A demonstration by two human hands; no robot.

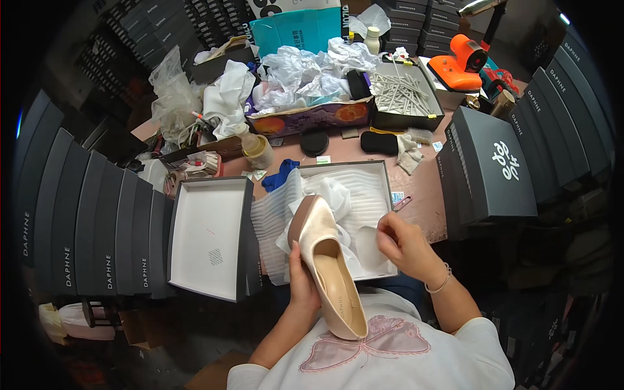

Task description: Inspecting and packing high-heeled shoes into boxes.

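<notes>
Two hands are at work over the open box [380,170] on the near edge of the table [426,188]. Our left hand [301,276] is clamped on the side of a cream shoe [328,260], holding it above the box's near edge with the toe pointing far and the heel toward us, so the inside lies open to view. Our right hand [404,244] hovers just right of the shoe over the white paper [338,195] lining the box, fingers curled together; we cannot tell whether it pinches anything. The lid [211,237] lies upturned just left of the box, out of the way. Stacks of dark boxes [84,221] stand on the far left and right, and crumpled wrapping [305,71] piles up on the far side.
</notes>
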